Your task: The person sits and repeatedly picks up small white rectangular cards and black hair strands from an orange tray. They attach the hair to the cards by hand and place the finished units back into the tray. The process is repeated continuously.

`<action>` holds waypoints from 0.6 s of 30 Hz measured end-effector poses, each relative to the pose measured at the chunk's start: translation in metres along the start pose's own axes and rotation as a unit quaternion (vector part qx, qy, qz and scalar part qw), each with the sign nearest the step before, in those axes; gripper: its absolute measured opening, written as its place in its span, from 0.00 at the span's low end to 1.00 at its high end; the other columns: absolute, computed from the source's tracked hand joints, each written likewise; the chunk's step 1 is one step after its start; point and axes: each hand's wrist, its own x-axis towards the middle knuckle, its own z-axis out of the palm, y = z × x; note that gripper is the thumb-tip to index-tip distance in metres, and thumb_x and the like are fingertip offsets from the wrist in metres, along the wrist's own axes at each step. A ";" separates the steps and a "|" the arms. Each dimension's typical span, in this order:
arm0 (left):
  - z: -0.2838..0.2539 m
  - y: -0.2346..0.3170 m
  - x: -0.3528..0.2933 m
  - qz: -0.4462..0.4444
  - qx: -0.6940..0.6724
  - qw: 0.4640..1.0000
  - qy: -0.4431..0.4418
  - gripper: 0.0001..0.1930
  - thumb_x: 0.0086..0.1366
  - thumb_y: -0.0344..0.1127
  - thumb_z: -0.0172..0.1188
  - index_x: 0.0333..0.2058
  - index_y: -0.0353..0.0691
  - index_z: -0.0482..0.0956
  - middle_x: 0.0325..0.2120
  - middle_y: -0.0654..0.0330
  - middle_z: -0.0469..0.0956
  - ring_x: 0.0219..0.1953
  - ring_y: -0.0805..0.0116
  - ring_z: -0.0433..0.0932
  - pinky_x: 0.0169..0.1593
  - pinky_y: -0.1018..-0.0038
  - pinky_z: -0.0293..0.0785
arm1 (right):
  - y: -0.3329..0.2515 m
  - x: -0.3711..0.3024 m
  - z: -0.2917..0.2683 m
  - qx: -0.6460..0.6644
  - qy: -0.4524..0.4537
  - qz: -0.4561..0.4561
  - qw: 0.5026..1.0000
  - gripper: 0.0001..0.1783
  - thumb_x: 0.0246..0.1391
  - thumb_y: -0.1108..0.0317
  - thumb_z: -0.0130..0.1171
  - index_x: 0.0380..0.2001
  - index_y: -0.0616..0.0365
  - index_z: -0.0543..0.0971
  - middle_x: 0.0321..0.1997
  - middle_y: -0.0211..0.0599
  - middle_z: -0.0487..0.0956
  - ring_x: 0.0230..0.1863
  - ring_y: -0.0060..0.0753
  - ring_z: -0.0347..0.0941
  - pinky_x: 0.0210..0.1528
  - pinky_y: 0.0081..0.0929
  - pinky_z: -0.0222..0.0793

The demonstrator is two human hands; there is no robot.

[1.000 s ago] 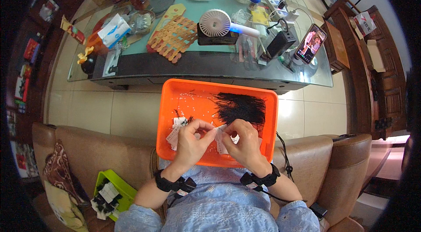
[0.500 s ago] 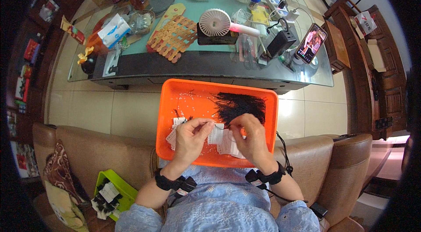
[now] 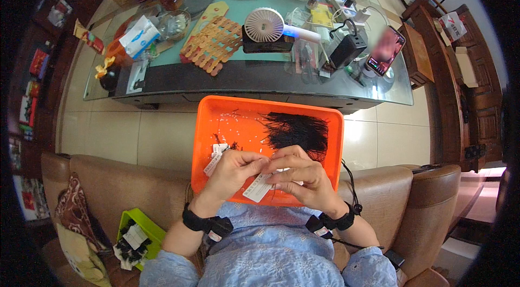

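Observation:
Over the orange tray (image 3: pixel 201 124), my left hand (image 3: pixel 230 176) and my right hand (image 3: pixel 303 178) meet at the fingertips. Left thumb and forefinger are pinched, seemingly on a thin black string, mostly hidden now. A white paper hang tag (image 3: pixel 257 189) slants below the fingertips, its upper end by my right thumb and fingers, which close on it. Behind my right hand lies a bundle of black strings (image 3: pixel 295 132). More white tags (image 3: pixel 211 165) lie left of my left hand, with dark string bits beside them. Other tags under my right hand are largely covered.
Tiny white bits dot the tray. Beyond it stands a glass-topped table (image 3: pixel 179 82) with a handheld fan (image 3: pixel 264 26), a wooden slatted mat (image 3: pixel 214 46) and a phone (image 3: pixel 385 51) on a stand. A green tray (image 3: pixel 154 235) sits on the brown sofa (image 3: pixel 135 181) at left.
My hands have come together; the right moved left to the left fingertips. The white tag that hung upright is now lower and slanted. The fan's light turned from red to blue.

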 end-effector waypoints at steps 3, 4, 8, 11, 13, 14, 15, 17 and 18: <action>0.009 -0.011 0.000 0.071 0.062 0.993 0.068 0.07 0.64 0.29 0.60 0.37 0.31 0.82 0.28 0.62 0.82 0.29 0.79 0.78 0.31 0.82 0.74 | 0.004 0.000 0.004 0.069 0.045 0.060 0.995 0.09 0.50 0.73 0.64 0.37 0.55 0.85 0.45 0.32 0.81 0.51 0.37 0.69 0.54 0.33 0.66; 0.013 -0.014 0.000 0.075 0.022 0.994 0.075 0.08 0.64 0.29 0.60 0.37 0.31 0.83 0.28 0.61 0.83 0.30 0.79 0.79 0.32 0.81 0.74 | 0.004 0.001 0.005 0.084 0.065 0.074 0.992 0.09 0.51 0.72 0.64 0.37 0.55 0.85 0.44 0.32 0.82 0.50 0.35 0.70 0.54 0.32 0.66; 0.015 -0.018 0.000 0.147 0.151 0.969 0.128 0.07 0.62 0.28 0.62 0.37 0.31 0.83 0.29 0.59 0.83 0.31 0.77 0.79 0.34 0.80 0.74 | 0.002 0.001 0.012 0.218 0.121 0.179 0.952 0.09 0.52 0.73 0.63 0.37 0.58 0.85 0.40 0.32 0.82 0.48 0.28 0.71 0.52 0.28 0.67; 0.013 -0.014 0.002 0.193 0.161 0.954 0.166 0.07 0.61 0.28 0.63 0.36 0.32 0.83 0.29 0.59 0.82 0.32 0.75 0.78 0.36 0.79 0.74 | 0.001 0.001 0.015 0.263 0.145 0.213 0.930 0.08 0.52 0.75 0.63 0.37 0.60 0.84 0.38 0.31 0.81 0.46 0.25 0.72 0.51 0.25 0.68; 0.011 -0.010 0.001 0.200 0.166 0.955 0.147 0.06 0.60 0.28 0.64 0.35 0.32 0.83 0.29 0.58 0.81 0.33 0.74 0.78 0.38 0.79 0.73 | 0.002 0.002 0.015 0.238 0.161 0.231 0.930 0.08 0.52 0.72 0.65 0.37 0.57 0.85 0.37 0.30 0.82 0.45 0.25 0.72 0.51 0.27 0.67; 0.011 -0.008 0.000 0.213 0.171 0.952 0.137 0.06 0.60 0.28 0.64 0.35 0.32 0.83 0.29 0.58 0.81 0.33 0.74 0.78 0.38 0.79 0.73 | 0.003 0.002 0.017 0.206 0.179 0.246 0.930 0.08 0.51 0.72 0.65 0.36 0.57 0.85 0.36 0.30 0.82 0.45 0.26 0.72 0.50 0.27 0.67; 0.012 -0.007 0.000 0.193 0.156 0.960 0.130 0.06 0.60 0.28 0.64 0.35 0.32 0.83 0.29 0.58 0.81 0.33 0.73 0.78 0.38 0.78 0.73 | 0.003 0.002 0.020 0.174 0.197 0.261 0.929 0.07 0.50 0.72 0.66 0.35 0.58 0.84 0.34 0.30 0.81 0.44 0.27 0.72 0.49 0.27 0.66; 0.013 -0.007 -0.001 0.182 0.136 0.967 0.116 0.06 0.60 0.28 0.64 0.34 0.32 0.84 0.30 0.59 0.81 0.34 0.73 0.77 0.38 0.78 0.73 | 0.004 0.002 0.022 0.093 0.210 0.243 0.942 0.06 0.49 0.73 0.66 0.33 0.59 0.83 0.33 0.30 0.80 0.42 0.27 0.72 0.47 0.26 0.66; 0.013 -0.007 -0.001 0.165 0.126 0.971 0.116 0.06 0.60 0.28 0.64 0.34 0.33 0.84 0.30 0.59 0.80 0.34 0.73 0.77 0.38 0.78 0.72 | 0.006 0.003 0.023 0.044 0.205 0.210 0.955 0.06 0.49 0.74 0.66 0.32 0.60 0.82 0.33 0.30 0.79 0.41 0.26 0.71 0.46 0.25 0.66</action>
